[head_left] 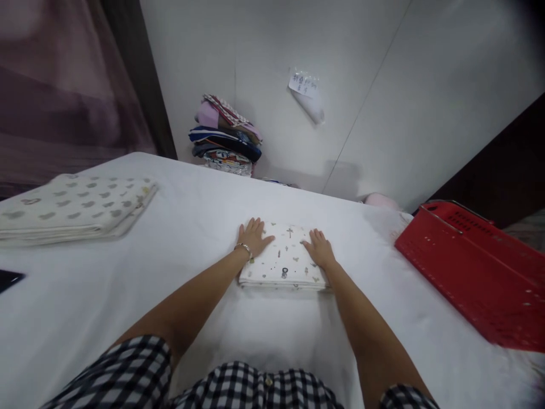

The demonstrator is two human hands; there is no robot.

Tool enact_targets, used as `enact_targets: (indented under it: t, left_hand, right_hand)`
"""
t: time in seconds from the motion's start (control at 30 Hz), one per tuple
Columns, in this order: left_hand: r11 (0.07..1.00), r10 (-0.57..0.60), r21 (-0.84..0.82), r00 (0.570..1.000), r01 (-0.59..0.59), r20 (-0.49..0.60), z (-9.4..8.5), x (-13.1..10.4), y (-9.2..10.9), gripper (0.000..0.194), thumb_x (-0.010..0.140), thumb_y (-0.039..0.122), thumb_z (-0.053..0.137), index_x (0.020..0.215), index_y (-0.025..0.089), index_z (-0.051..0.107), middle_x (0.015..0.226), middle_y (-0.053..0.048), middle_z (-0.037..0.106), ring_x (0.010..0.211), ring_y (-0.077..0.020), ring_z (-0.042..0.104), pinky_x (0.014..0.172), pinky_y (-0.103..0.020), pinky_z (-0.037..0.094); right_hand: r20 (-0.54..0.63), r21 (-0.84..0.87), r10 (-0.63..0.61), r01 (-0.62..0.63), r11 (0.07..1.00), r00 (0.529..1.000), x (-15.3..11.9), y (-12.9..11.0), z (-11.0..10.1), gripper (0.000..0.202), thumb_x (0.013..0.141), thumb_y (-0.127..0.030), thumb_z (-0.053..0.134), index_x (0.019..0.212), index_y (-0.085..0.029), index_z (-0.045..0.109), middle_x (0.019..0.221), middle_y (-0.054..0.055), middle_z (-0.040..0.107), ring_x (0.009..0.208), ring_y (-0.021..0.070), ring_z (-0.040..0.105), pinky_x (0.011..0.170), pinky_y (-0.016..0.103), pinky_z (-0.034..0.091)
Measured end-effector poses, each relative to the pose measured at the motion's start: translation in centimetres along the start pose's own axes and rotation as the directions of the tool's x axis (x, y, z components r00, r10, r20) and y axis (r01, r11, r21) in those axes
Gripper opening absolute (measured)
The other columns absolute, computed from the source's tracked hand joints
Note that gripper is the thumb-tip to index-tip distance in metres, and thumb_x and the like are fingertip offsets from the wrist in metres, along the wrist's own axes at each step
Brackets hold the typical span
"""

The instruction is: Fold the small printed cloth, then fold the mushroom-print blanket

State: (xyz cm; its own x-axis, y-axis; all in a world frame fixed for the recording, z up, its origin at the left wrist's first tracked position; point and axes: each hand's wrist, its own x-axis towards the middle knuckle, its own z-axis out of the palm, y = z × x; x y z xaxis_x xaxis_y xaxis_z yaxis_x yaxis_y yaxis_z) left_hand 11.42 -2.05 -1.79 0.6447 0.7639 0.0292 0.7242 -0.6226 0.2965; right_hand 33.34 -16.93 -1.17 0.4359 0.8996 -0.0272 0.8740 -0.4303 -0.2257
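Observation:
A folded white cloth (286,262) with small grey and tan prints lies flat in front of me on a white-covered table (187,227). Across its left edge rests my left hand (252,238), palm down with the fingers stretched out and a bracelet at the wrist. My right hand (320,249) lies on the right edge of the same cloth, fingers extended too. Neither hand grips the cloth; both touch its top. The layers of the fold show along the near edge.
Far left on the table is a larger folded cloth (85,204) with grey spots, near a dark flat object (9,279). A red plastic basket (472,272) stands at the right. Behind the table, folded textiles (227,139) are stacked by the wall, which bears a paper sign (306,94).

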Motion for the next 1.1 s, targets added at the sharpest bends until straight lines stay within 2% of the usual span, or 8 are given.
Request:
enact_targets:
  t: [0.23, 0.33, 0.4, 0.53, 0.73, 0.87, 0.97, 1.1]
  left_hand:
    - [0.996, 0.017, -0.085, 0.999, -0.02, -0.036, 0.1, 0.4, -0.2, 0.073, 0.082, 0.062, 0.025, 0.138, 0.016, 0.027, 0.148, -0.01, 0.016, 0.137, -0.0269, 0.006, 0.108, -0.049, 0.018]
    - [0.97, -0.037, -0.242, 0.996, 0.015, -0.086, -0.4, -0.2, -0.8, 0.066, 0.084, 0.054, 0.031, 0.137, 0.012, 0.03, 0.148, -0.011, 0.018, 0.136, -0.0237, 0.012, 0.108, -0.039, 0.024]
    - [0.925, -0.124, -0.37, 0.988, 0.083, -0.09, -0.8, -1.4, -1.5, 0.064, 0.084, 0.049, 0.036, 0.136, 0.012, 0.03, 0.145, -0.012, 0.026, 0.133, -0.023, 0.025, 0.105, -0.035, 0.03]
    - [0.805, -0.246, -0.553, 0.969, 0.213, 0.015, -1.5, -5.6, -2.9, 0.062, 0.08, 0.044, 0.047, 0.134, 0.016, 0.033, 0.127, -0.01, 0.053, 0.108, -0.02, 0.055, 0.091, -0.03, 0.045]
    - [0.626, -0.266, -0.693, 0.933, 0.357, 0.24, -2.4, -11.0, -1.9, 0.058, 0.077, 0.036, 0.055, 0.129, 0.018, 0.039, 0.123, -0.01, 0.055, 0.091, -0.0183, 0.062, 0.064, -0.025, 0.053]
    - [0.538, -0.298, -0.721, 0.899, 0.436, 0.321, -3.0, -11.6, -0.4, 0.057, 0.076, 0.037, 0.057, 0.126, 0.016, 0.04, 0.124, -0.012, 0.053, 0.085, -0.0186, 0.062, 0.051, -0.023, 0.052]
    - [0.485, -0.342, -0.714, 0.861, 0.504, 0.376, -3.1, -10.8, -0.2, 0.061, 0.074, 0.044, 0.059, 0.124, 0.014, 0.041, 0.117, -0.013, 0.057, 0.078, -0.0173, 0.063, 0.05, -0.022, 0.051]
    - [0.522, -0.352, -0.658, 0.839, 0.543, 0.414, -3.3, -9.9, -0.7, 0.052, 0.071, 0.054, 0.057, 0.105, 0.014, 0.054, 0.085, -0.008, 0.065, 0.061, -0.0154, 0.06, 0.045, -0.022, 0.045]
  right_hand:
    - [-0.029, 0.08, -0.028, 0.031, 0.996, 0.999, 0.4, 0.8, 0.8, 0.064, 0.089, -0.052, 0.034, 0.14, -0.014, 0.026, 0.148, 0.009, 0.014, 0.136, 0.0243, 0.006, 0.108, 0.042, 0.018]
    - [-0.026, 0.283, 0.016, -0.007, 0.959, 1.0, 0.2, 1.0, 0.0, 0.062, 0.086, -0.049, 0.041, 0.137, -0.014, 0.034, 0.147, 0.008, 0.019, 0.136, 0.0218, 0.008, 0.11, 0.038, 0.015]
    - [-0.026, 0.408, 0.069, -0.052, 0.912, 0.997, -0.4, 1.5, -0.7, 0.059, 0.087, -0.049, 0.039, 0.135, -0.015, 0.037, 0.146, 0.008, 0.022, 0.135, 0.0197, 0.015, 0.11, 0.036, 0.017]
    - [-0.03, 0.558, 0.199, -0.149, 0.816, 0.979, -3.1, 3.3, -1.4, 0.058, 0.084, -0.047, 0.043, 0.132, -0.015, 0.041, 0.137, 0.009, 0.04, 0.125, 0.0199, 0.039, 0.104, 0.037, 0.03]
    - [0.032, 0.682, 0.28, -0.226, 0.695, 0.959, -7.6, 5.5, -0.7, 0.062, 0.075, -0.045, 0.057, 0.128, -0.016, 0.047, 0.123, 0.008, 0.054, 0.109, 0.0205, 0.053, 0.094, 0.033, 0.041]
    - [0.072, 0.636, 0.349, -0.312, 0.706, 0.935, -9.0, 5.6, -1.1, 0.068, 0.073, -0.048, 0.059, 0.131, -0.014, 0.044, 0.108, 0.011, 0.062, 0.095, 0.0211, 0.06, 0.083, 0.031, 0.047]
    - [0.186, 0.617, 0.381, -0.41, 0.672, 0.906, -9.3, 5.4, -1.8, 0.076, 0.071, -0.054, 0.06, 0.133, -0.015, 0.04, 0.103, 0.012, 0.063, 0.082, 0.0214, 0.062, 0.064, 0.03, 0.051]
    - [0.261, 0.632, 0.361, -0.441, 0.637, 0.896, -9.4, 5.3, -2.1, 0.078, 0.068, -0.054, 0.063, 0.133, -0.017, 0.04, 0.102, 0.012, 0.062, 0.074, 0.0197, 0.062, 0.051, 0.026, 0.048]
